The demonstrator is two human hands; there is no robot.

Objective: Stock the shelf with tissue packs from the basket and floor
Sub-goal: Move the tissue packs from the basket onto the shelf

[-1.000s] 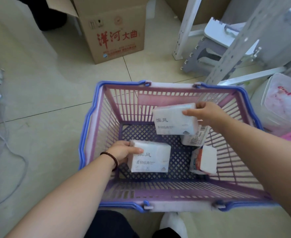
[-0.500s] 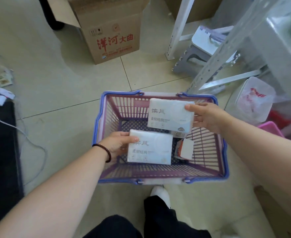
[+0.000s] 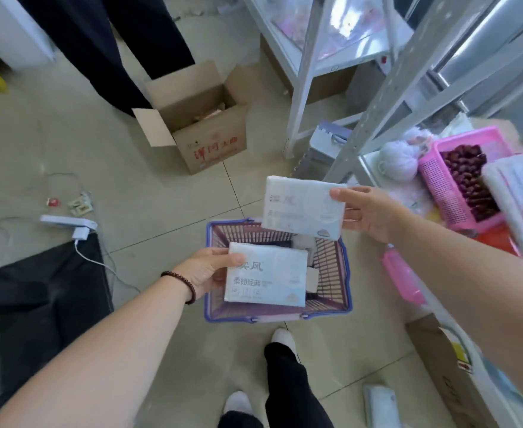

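Note:
A purple and blue plastic basket [image 3: 336, 274] stands on the floor below me, with a few small packs still in it. My left hand [image 3: 206, 270], a bead bracelet on its wrist, grips one white tissue pack [image 3: 265, 274] by its left edge, high above the basket. My right hand [image 3: 366, 211] holds a second white tissue pack [image 3: 303, 206] by its right edge, further up and to the right. The metal shelf [image 3: 374, 131] rises at the right, its low level at my right arm.
An open cardboard box [image 3: 211, 143] stands on the floor ahead. On the shelf lie a pink tray of dark fruit [image 3: 458, 180], a white net bag [image 3: 397, 160] and a pink bottle [image 3: 402, 278]. A black bag [image 3: 44, 304] and charger cable [image 3: 99, 261] lie left.
Both hands have lifted their tissue packs up out of the basket. The view has risen, so the basket looks smaller and the shelf with its goods has come into view at the right.

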